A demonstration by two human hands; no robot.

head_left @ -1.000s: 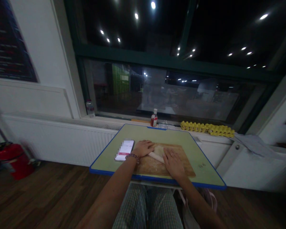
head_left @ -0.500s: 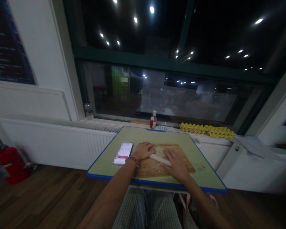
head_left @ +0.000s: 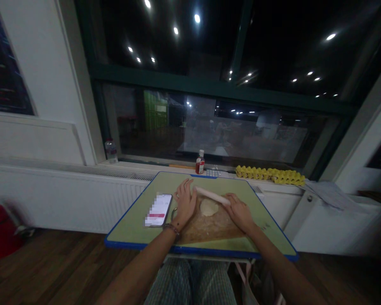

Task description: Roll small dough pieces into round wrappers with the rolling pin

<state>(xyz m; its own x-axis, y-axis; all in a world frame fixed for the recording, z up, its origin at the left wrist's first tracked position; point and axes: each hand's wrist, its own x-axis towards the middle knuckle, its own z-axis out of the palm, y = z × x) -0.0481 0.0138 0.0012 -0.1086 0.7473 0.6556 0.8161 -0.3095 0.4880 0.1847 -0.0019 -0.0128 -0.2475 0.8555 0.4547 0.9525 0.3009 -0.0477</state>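
A pale rolling pin (head_left: 212,195) lies slantwise across the far part of a floured wooden board (head_left: 206,231). Just on its near side is a small round of flattened dough (head_left: 208,207). My left hand (head_left: 186,202), with a beaded bracelet at the wrist, is at the pin's left end; its fingers stretch forward, apart, and its thumb side meets the pin. At the other end, my right hand (head_left: 239,212) has its fingers closed over the pin. What lies under each palm is hidden.
A phone (head_left: 158,210) lies left of the board on the green, blue-edged table (head_left: 136,228). Along the windowsill stand a small red-labelled bottle (head_left: 200,162), yellow egg trays (head_left: 269,174) and a clear bottle (head_left: 111,151). A red fire extinguisher (head_left: 1,231) is at far left.
Both hands and the rolling pin have moved away from me, across the dough to its far side. The dough round now shows uncovered. The view has shifted slightly.
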